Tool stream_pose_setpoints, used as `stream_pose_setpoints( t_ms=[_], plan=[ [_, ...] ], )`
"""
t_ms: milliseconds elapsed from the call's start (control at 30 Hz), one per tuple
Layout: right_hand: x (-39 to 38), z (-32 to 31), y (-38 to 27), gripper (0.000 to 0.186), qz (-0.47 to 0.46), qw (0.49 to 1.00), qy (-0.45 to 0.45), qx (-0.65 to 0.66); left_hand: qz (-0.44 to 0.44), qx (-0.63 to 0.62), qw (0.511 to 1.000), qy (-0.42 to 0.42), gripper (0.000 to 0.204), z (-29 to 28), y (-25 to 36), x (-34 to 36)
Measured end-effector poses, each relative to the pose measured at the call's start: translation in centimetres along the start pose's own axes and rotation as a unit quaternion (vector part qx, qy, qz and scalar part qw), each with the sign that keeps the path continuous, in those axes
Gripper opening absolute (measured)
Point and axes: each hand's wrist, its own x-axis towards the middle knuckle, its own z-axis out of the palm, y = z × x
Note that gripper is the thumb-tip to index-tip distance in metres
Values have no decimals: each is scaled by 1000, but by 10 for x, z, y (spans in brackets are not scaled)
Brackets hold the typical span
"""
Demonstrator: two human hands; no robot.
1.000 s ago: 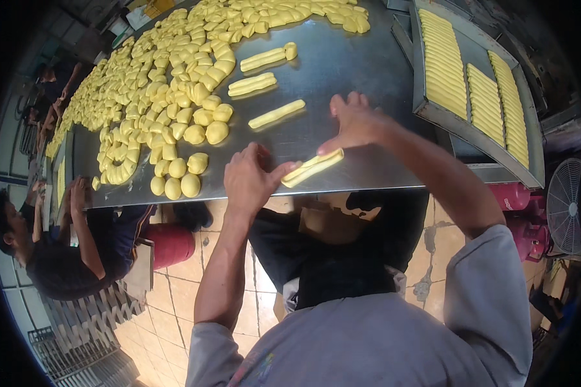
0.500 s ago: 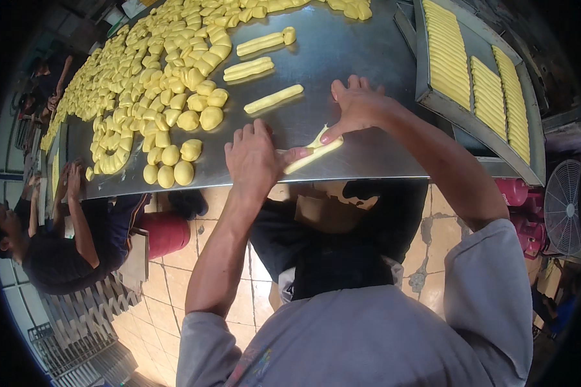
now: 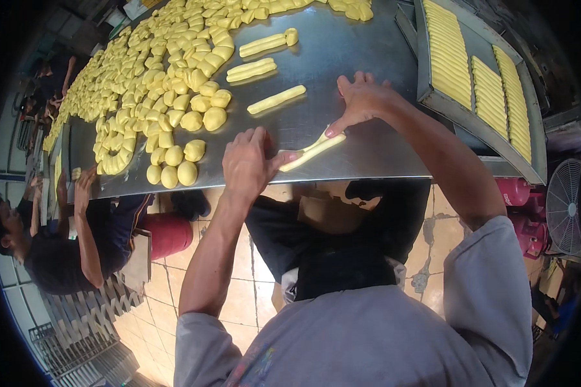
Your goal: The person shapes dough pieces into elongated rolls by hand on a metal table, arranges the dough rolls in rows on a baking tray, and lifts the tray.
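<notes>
On the metal table before me lies a pale yellow strip of dough (image 3: 316, 151), with a thinner strand stretched along its far side. The thumb of my left hand (image 3: 246, 162) presses the strip's left end; its other fingers stay off the dough. My right hand (image 3: 366, 103) has its thumb on the right end, fingers spread above the table. Beyond the strip are a single dough stick (image 3: 277, 99), a side-by-side pair of sticks (image 3: 252, 69), and another pair (image 3: 263, 44) with a dough ball at its right end. Left of my left hand sit several round dough balls (image 3: 187, 174).
A large mass of dough pieces (image 3: 155, 64) covers the table's far left. At right stands a metal tray (image 3: 479, 42) with rows of dough sticks. A co-worker (image 3: 64, 258) sits at the left edge, hands at the table. A fan (image 3: 565, 206) stands far right.
My thumbs have moved slightly apart, and the far strand of dough lies longer between them. The co-worker's near hand has shifted. My view has moved a little.
</notes>
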Motion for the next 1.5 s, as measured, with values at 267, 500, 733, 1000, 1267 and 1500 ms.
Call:
stream_pose_setpoints(
  t_ms=[267, 500, 733, 1000, 1267, 1500],
  plan=[
    [0, 11, -34, 100, -67, 998, 7, -6, -42, -12, 999, 3, 60, 4, 5, 8],
    [-1, 6, -12, 96, -100, 994, -29, 14, -32, -26, 999, -33, 65, 1, 20, 15],
    [7, 8, -21, 106, -38, 999, -2, 10, -109, 6, 992, -69, 66, 1, 21, 23],
    [11, 16, -3, 76, -76, 994, 46, 61, -78, -30, 996, -15, 58, 6, 13, 18],
    [10, 21, 9, 68, -93, 987, 66, 114, -30, -26, 998, 45, 50, 14, -1, 7],
    [11, 30, 10, 65, -98, 983, 108, 115, -53, -23, 996, 74, 41, 14, -1, -5]
  ],
)
